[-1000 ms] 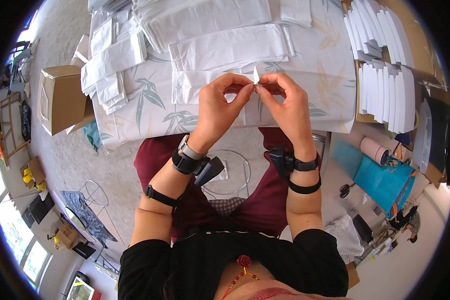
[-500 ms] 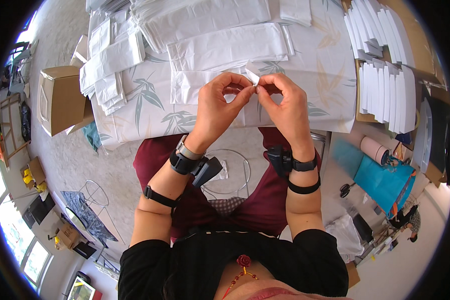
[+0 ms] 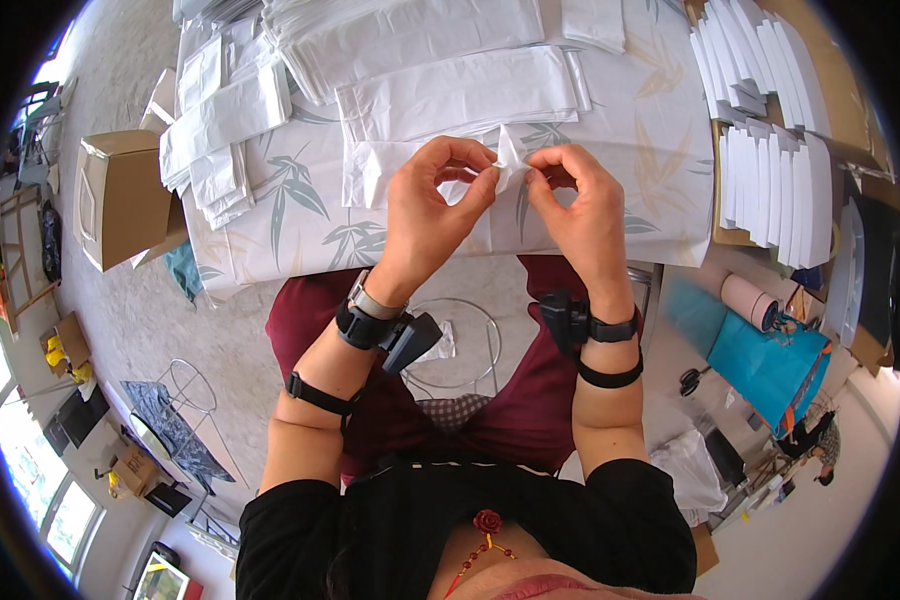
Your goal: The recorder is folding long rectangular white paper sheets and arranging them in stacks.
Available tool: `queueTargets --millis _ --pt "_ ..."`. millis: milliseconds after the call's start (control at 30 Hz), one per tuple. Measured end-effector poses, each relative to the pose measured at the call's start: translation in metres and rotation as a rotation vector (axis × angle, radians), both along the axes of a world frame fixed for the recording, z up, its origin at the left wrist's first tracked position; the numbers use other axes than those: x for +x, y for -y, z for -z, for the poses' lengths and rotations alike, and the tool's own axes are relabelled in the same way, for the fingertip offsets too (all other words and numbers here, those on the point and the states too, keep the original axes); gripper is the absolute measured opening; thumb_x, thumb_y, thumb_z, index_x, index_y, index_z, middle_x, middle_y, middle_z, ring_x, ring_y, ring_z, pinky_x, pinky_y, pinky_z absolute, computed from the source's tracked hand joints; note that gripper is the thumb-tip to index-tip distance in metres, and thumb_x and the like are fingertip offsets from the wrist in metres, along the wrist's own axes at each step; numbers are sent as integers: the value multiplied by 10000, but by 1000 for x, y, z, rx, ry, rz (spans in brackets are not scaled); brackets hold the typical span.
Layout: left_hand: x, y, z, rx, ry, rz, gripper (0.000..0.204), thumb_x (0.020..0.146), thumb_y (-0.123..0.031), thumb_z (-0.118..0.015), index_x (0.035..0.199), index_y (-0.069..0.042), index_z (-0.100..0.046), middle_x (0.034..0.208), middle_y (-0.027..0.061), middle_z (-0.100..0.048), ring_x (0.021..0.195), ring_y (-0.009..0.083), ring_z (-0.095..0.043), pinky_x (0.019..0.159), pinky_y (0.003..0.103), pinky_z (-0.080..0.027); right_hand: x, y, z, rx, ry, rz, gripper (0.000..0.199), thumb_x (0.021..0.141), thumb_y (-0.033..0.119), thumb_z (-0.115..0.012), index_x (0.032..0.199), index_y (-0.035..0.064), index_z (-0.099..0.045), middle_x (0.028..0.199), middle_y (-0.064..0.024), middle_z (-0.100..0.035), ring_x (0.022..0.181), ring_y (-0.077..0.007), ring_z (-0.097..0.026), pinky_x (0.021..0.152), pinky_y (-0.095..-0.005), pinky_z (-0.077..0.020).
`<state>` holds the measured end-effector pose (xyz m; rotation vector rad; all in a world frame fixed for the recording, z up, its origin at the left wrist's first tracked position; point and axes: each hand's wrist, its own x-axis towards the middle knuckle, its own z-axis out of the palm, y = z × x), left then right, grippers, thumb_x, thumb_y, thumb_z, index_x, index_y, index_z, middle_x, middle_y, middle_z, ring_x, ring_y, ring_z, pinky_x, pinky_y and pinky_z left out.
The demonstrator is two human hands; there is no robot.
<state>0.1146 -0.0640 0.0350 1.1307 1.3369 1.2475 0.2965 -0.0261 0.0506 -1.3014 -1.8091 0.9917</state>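
Between my two hands, over the near part of the table, is the end of a thin white plastic bag [image 3: 511, 150]. My left hand [image 3: 438, 208] pinches it between thumb and fingers from the left. From the right, my right hand [image 3: 578, 208] pinches the other side of it. The bag's end stands up in a crumpled peak between the fingertips. Its flat part stretches left behind my left hand, which hides some of it. Just beyond lies a flat stack of similar white bags [image 3: 460, 95].
More folded white bags [image 3: 225, 110] are piled at the left of the table, with a larger pile [image 3: 400, 40] at the back. Rows of white folded bundles [image 3: 775, 190] sit in cardboard at the right. A cardboard box [image 3: 120, 200] stands off the left edge.
My fingertips have moved apart, the left hand slightly left and the right hand slightly right. The bag's end between them now spreads wider.
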Motion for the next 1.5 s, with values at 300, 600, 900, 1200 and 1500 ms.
queueTargets --millis 300,600,900,1200,1500 --pt "2 1 -9 99 4 -207 144 898 42 -700 1000 28 -600 1010 104 -740 930 137 -716 889 296 -595 16 -1 5 -79 77 33 114 887 -23 -682 992 -16 -638 920 -115 -711 766 -213 -724 722 -318 -570" --pt "6 8 -4 147 -103 -221 160 903 28 -716 1018 16 -604 991 131 -768 924 177 -771 833 304 -617 17 0 4 -358 -132 95 387 987 202 -702 1295 -2 -584 1050 -150 -723 879 -208 -736 767 -324 -581" --pt "8 10 -4 185 -307 -111 188 870 1 -764 1011 0 -641 949 101 -771 887 206 -785 815 306 -613 -5 5 1 -71 104 84 493 904 130 -758 1335 15 -548 976 -179 -717 835 -287 -734 758 -364 -589" --pt "-18 3 2 151 -2 -368 155 899 40 -731 994 12 -611 925 73 -725 885 120 -722 822 266 -590 9 -2 18 25 300 141 421 912 58 -661 1322 58 -567 892 -226 -713 787 -421 -697 735 -495 -551" --pt "-62 2 15 309 130 -594 283 976 57 -611 1252 8 -575 972 44 -682 875 72 -602 782 201 -453 11 -5 7 14 602 97 504 905 70 -656 1390 65 -518 797 -188 -696 770 -398 -692 711 -492 -540"
